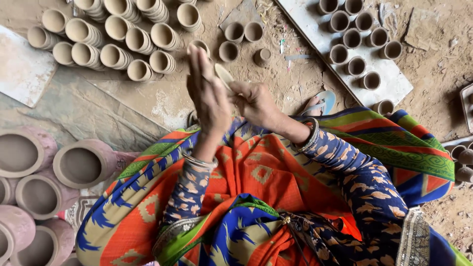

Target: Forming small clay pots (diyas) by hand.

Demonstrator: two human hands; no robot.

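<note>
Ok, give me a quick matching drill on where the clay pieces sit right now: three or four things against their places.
Things:
1. stacked cups
2. large pots
3. cups on the white board
4. pale clay piece

Places:
A. upper right
B. between the left hand and right hand
C. lower left
D. upper left, lying in rows

Pairs: 1-D, 2-C, 3-A, 4-B

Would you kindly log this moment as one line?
left hand: open, against clay piece | right hand: holds clay piece | stacked clay cups: beyond
</note>
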